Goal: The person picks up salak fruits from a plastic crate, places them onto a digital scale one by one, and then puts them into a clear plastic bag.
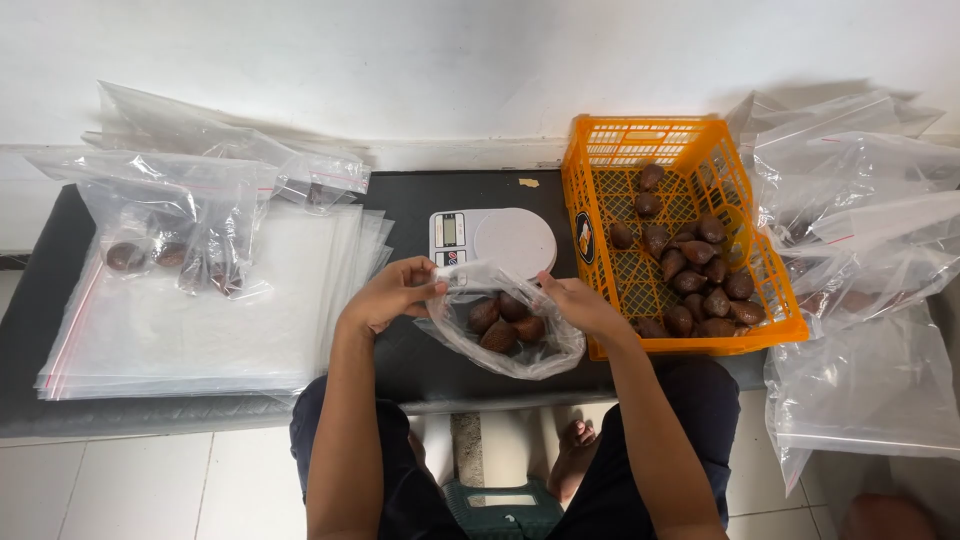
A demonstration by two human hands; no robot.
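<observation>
A stack of flat bags (180, 330) lies at the left, with filled bags (190, 215) on top of it. The left hand (392, 293) and right hand (580, 303) each pinch the mouth of a clear bag (540, 355) of brown fruit (503, 322), resting on the black table (400, 195) before the scale (493, 240). An orange crate (690, 140) of fruit stands just beside the right hand.

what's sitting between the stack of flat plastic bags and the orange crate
In the head view, a white kitchen scale and, nearer the person, a clear bag of brown fruit held by both hands.
</observation>
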